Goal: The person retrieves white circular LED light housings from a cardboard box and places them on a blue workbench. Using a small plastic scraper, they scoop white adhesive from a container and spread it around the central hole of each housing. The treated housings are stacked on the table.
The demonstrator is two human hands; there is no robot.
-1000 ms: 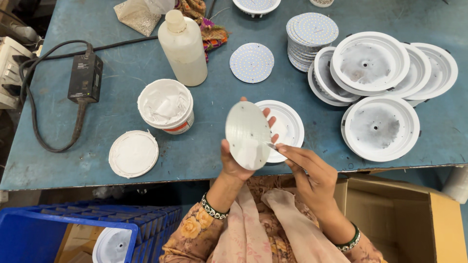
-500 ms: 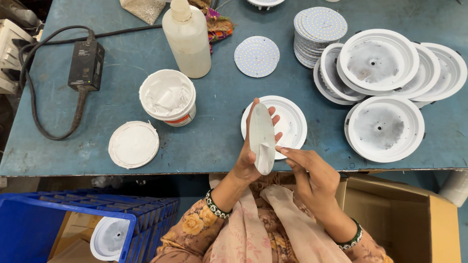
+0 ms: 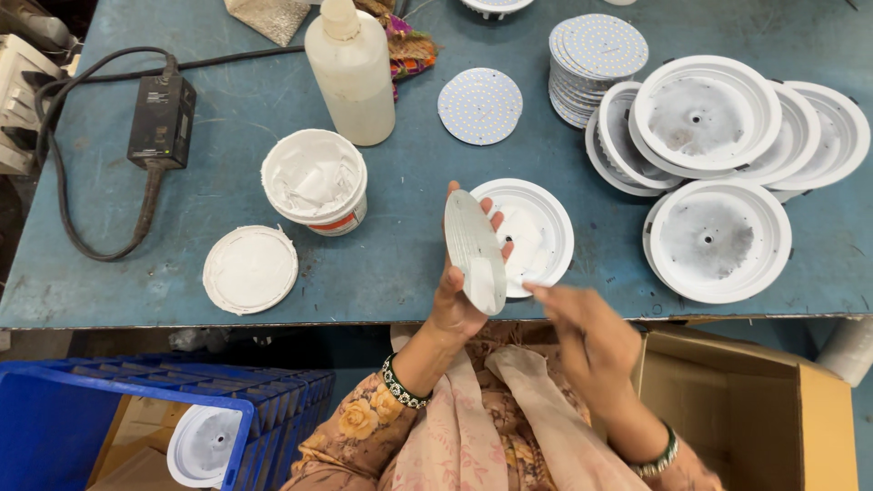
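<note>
My left hand holds a thin round white disc upright, tilted nearly edge-on, above the table's front edge. My right hand is blurred just right of it, fingers reaching toward the disc's lower edge and holding nothing I can make out. Behind the disc a round white lamp housing lies on the blue table. An open white tub of white paste stands to the left, with its lid lying beside it.
A plastic squeeze bottle stands at the back. One dotted round board lies flat, a stack of them beside it. Several white housings are piled at right. A black power adapter with cable lies left. Blue crate and cardboard box sit below.
The disc has been turned from face-on to nearly edge-on in my left hand. My right hand has pulled back slightly to the right and is moving.
</note>
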